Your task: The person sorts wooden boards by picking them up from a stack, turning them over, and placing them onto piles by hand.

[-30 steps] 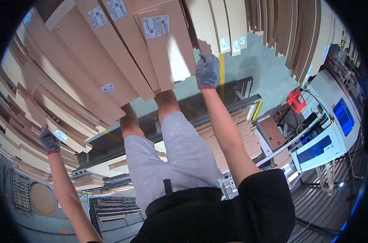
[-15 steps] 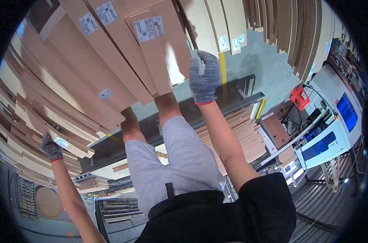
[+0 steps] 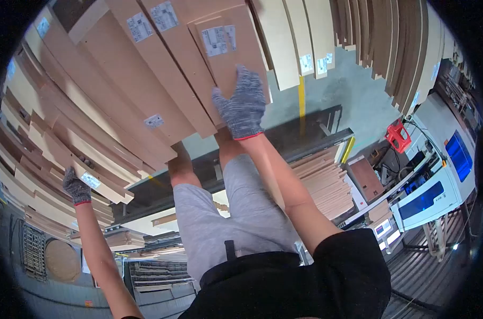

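Observation:
My left hand, in a grey knit glove with red cuff trim, is closed around the edge of a narrow board. That board carries a white label close to its end. Fingertips show on the board's far side. My right hand, gloved the same way, is spread over the near end of a brown panel; whether its palm presses on it I cannot tell. A paper label is on a smaller piece lying on this panel. Long brown boards lie side by side left of that hand.
Pale boards with labels and stacks of brown strips stand at upper right. A dark metal rail crosses near my legs. Further right are a stack of boards, a red stool and a white machine.
My right hand has moved left, from beside the brown panel's edge to over its near end, fingers spreading. My left hand keeps its hold on the board. The whole view has shifted slightly.

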### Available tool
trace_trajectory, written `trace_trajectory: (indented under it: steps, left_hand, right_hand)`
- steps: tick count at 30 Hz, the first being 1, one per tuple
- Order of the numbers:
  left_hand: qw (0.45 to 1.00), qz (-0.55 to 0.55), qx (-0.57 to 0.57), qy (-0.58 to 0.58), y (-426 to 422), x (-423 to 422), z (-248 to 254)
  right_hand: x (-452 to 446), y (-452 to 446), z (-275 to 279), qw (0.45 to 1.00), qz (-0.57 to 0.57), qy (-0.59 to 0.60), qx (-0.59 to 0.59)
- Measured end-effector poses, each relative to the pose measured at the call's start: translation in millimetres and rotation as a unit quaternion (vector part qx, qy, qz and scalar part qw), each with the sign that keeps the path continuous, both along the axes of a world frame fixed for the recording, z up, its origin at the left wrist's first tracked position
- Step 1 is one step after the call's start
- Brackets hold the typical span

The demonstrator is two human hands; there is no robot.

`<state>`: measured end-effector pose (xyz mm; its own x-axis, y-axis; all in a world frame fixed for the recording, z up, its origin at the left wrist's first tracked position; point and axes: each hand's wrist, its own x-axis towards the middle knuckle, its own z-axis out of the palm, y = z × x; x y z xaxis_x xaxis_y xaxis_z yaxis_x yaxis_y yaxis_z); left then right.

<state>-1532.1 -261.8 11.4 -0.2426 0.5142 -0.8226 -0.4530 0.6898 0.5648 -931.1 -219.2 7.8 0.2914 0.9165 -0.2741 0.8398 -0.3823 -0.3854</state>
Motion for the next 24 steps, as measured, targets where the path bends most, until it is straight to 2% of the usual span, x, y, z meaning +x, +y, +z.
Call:
trace_trajectory:
  steps: [1, 4, 7, 8, 12, 16, 24]
  left_hand:
    - [0.998, -0.019, 0.029, -0.061, 0, 1, 0]
    - [0.998, -0.018, 0.028, -0.058, 3, 10, 4]
    - [1.000, 0.005, 0.008, 0.002, -10, -13, -12]
    - [0.993, 0.001, -0.005, 0.115, -10, -9, -15]
    - [1.000, 0.004, 0.021, -0.010, -9, -4, -11]
    - [0.999, 0.021, -0.001, 0.041, -11, -8, -15]
    - [0.998, 0.028, -0.006, 0.059, -11, -2, -9]
  right_hand:
    - [3, -3, -5, 1.000, 0.000, 0.005, 0.017]
    - [5, 2, -9, 0.999, -0.009, 0.025, 0.040]
    - [4, 3, -8, 0.998, -0.015, 0.033, 0.043]
    - [5, 3, -8, 0.998, -0.015, 0.038, 0.042]
    - [7, 4, -10, 0.999, -0.010, 0.033, 0.040]
    - [6, 2, -12, 0.998, -0.012, 0.030, 0.054]
    - [5, 3, -13, 0.999, -0.011, 0.012, 0.038]
